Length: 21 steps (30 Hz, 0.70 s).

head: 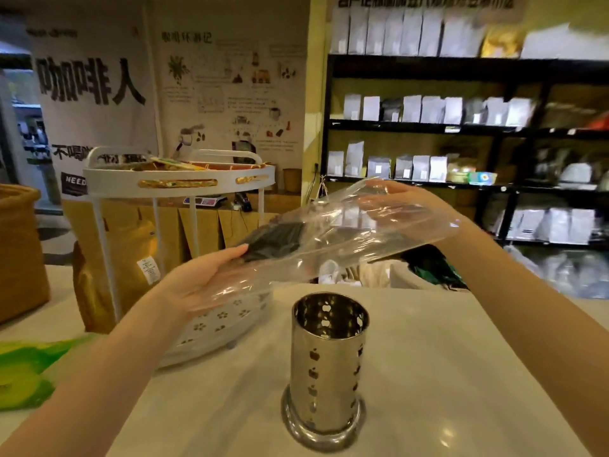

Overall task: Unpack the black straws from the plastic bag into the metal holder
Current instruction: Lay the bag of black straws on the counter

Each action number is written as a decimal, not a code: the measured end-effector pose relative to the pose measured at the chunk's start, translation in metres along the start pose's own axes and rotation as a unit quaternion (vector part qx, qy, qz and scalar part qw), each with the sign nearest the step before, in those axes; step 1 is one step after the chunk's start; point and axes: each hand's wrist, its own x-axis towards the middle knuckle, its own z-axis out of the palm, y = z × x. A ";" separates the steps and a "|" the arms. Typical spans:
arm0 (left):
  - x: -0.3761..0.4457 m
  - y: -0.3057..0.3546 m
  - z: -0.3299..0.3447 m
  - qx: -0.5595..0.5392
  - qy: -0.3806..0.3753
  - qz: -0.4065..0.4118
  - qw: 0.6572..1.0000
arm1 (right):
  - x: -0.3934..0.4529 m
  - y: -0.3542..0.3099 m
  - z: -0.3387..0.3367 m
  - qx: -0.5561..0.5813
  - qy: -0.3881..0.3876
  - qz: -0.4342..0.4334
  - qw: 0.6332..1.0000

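Note:
A clear plastic bag (329,245) hangs in the air between both hands, above the table. A bundle of black straws (276,240) lies inside its left end. My left hand (204,278) is under that end, palm up, with the fingertips curled against the straws through the plastic. My right hand (398,206) is inside or behind the bag's right end, fingers stretched out flat. The metal holder (328,364), a shiny perforated cylinder on a round base, stands upright on the table below the bag with nothing visible inside.
A white two-tier trolley (178,183) stands at the table's far left edge, its lower perforated tray under my left hand. A brown paper bag (115,272) and a wicker basket (19,249) are at left. Green packaging (29,367) lies near left. Black shelves of pouches (461,127) fill the right.

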 end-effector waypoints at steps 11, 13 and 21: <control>-0.054 -0.027 0.193 0.015 -0.129 0.089 0.988 | -0.120 0.009 -0.132 -0.057 0.138 0.007 0.989; -0.057 -0.040 0.212 0.016 -0.152 0.090 0.984 | -0.144 0.011 -0.149 -0.040 0.165 0.033 0.985; -0.059 -0.125 0.249 0.007 -0.165 0.014 0.986 | -0.202 0.065 -0.195 -0.103 0.219 0.123 0.962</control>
